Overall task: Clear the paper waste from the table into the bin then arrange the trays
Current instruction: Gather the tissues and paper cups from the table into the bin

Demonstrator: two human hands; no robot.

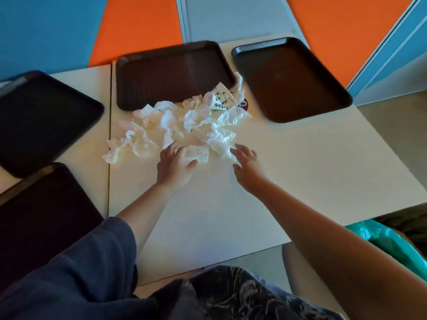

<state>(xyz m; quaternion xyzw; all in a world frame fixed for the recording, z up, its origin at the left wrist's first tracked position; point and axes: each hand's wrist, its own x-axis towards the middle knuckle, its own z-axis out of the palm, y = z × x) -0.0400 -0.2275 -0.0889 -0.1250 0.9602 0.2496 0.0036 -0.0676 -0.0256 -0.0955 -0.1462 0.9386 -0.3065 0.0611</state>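
Paper waste (180, 125): crumpled heap at table (300, 169) centre, 12 o'clock of both hands, likely light, soft, springy; left hand (174, 166) and right hand (246, 161), fingers spread, flank its near edge, best scooped from both sides.

Four dark trays (175, 72) sit on the desk (300, 162), with one heap of crumpled paper napkins (175, 128), one printed paper cone (220, 98), and two hands (173, 167)
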